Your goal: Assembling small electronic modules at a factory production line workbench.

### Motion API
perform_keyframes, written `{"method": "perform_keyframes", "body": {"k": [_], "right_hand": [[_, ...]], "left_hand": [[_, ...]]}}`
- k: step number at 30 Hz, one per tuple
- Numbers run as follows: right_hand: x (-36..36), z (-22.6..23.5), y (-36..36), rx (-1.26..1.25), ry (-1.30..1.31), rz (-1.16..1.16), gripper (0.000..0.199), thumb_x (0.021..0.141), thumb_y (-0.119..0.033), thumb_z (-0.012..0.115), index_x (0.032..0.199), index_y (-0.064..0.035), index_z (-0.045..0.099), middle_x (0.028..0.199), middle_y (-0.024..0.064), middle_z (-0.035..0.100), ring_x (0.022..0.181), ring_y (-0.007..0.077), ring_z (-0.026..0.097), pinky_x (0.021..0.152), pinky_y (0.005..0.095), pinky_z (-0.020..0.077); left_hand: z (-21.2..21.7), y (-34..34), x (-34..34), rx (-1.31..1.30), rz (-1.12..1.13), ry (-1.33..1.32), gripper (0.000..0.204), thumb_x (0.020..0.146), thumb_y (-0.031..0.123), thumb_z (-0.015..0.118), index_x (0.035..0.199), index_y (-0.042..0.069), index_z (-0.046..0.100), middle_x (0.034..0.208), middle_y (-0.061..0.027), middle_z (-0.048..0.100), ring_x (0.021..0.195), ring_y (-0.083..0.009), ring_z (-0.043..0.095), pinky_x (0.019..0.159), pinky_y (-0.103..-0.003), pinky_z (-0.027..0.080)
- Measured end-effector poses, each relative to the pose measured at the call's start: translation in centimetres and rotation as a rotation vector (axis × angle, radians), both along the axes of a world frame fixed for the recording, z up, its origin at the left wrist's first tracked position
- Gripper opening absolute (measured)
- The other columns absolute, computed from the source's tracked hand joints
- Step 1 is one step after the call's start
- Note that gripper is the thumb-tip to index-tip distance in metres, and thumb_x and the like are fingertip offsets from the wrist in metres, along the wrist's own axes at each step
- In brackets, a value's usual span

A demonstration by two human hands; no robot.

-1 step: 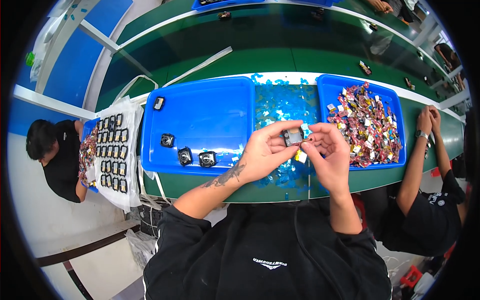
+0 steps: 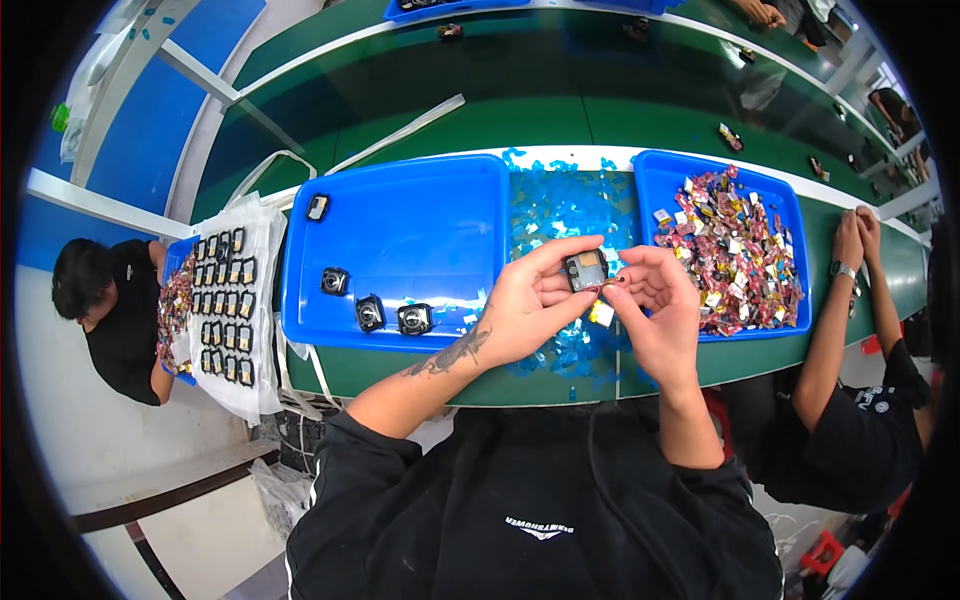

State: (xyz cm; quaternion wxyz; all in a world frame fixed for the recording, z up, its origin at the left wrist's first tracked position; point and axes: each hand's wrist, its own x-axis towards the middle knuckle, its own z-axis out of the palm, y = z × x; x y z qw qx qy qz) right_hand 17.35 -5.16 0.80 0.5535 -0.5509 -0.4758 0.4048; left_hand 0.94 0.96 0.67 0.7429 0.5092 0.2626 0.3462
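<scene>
My left fingers (image 2: pixel 562 249) grip a black housing (image 2: pixel 587 269); whether my right fingers (image 2: pixel 655 261) pinch its red wire (image 2: pixel 604 291), I can't tell. It seems unfinished; four units (image 2: pixel 413 319) lie in the blue tray (image 2: pixel 420 235) left of my fingers, loose parts (image 2: pixel 735 250) heaped right.

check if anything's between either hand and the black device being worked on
Nothing visible stands between: the left hand holds the black device directly, and the right hand is at its lower right corner. A yellow and white piece shows below, not between.
</scene>
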Motion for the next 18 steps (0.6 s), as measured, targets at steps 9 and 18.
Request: {"method": "perform_keyframes", "body": {"k": [9,18], "right_hand": [[-1.3,-1.2,0.0,0.103,-0.036,-0.122,0.028,0.080,0.004,0.070,0.104,-0.0003,0.055,0.084,0.0032,0.061,0.072,0.0059,0.057,0.062,0.0191,0.0461],[-2.0,-0.6,0.4,-0.007,-0.090,-0.055,0.041,0.079,0.004,0.069,0.117,-0.0038,0.055,0.088,0.0015,0.056,0.078,0.0081,0.056,0.061,0.0202,0.0475]], "left_hand": [[-0.8,-0.2,0.2,0.092,0.010,-0.021,0.044,0.088,-0.009,0.054,0.129,0.003,0.051,0.112,-0.0105,0.062,0.103,-0.0129,0.061,0.085,-0.025,0.050],[-1.8,-0.7,0.2,0.154,0.061,-0.042,0.043,0.091,-0.008,0.050,0.133,0.001,0.044,0.125,-0.0163,0.055,0.108,-0.0149,0.059,0.089,-0.026,0.049]]}}
